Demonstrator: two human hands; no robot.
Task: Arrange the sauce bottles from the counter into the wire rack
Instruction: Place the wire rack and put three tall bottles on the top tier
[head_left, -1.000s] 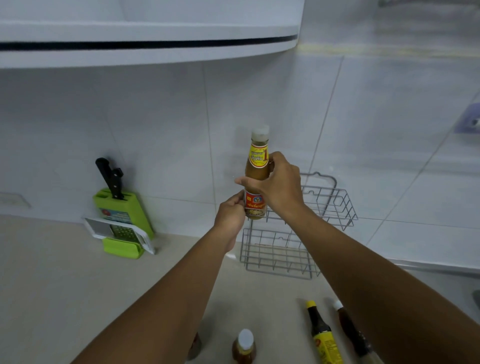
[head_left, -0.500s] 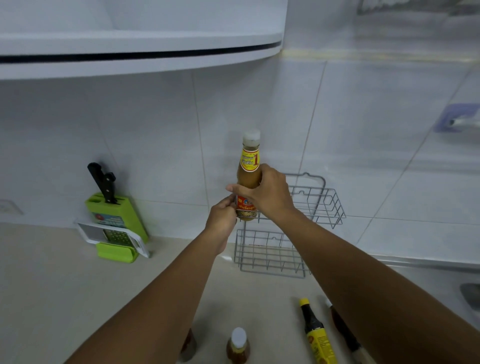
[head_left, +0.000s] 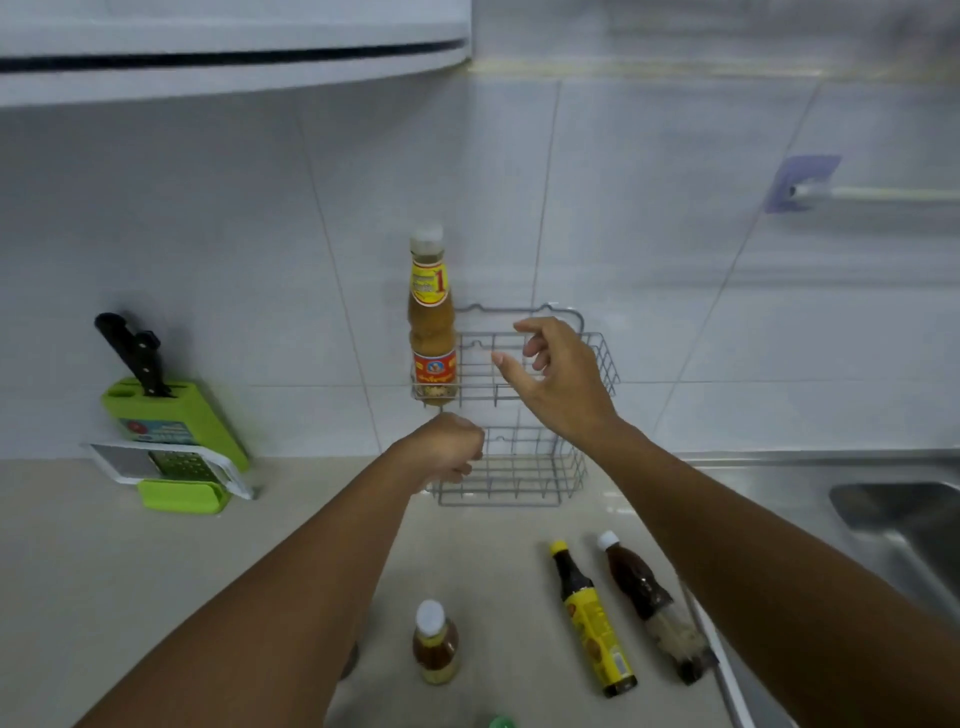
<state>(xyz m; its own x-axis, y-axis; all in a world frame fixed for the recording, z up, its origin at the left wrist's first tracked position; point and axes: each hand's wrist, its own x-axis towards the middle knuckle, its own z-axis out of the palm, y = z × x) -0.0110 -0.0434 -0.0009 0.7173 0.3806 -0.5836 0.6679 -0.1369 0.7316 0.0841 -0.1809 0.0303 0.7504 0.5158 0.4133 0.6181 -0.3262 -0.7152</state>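
Green cap (head_left: 501, 722) cut off at bottom edge, bottle under it out of sight. Dark object (head_left: 351, 659) half hidden behind left forearm, cannot tell what. Left hand (head_left: 451, 448) covers front-left corner of lower rack tier (head_left: 514, 478). Sink (head_left: 904, 512) runs off right edge. Wall rail (head_left: 878, 193) blurred. Bottle labels too small to read.
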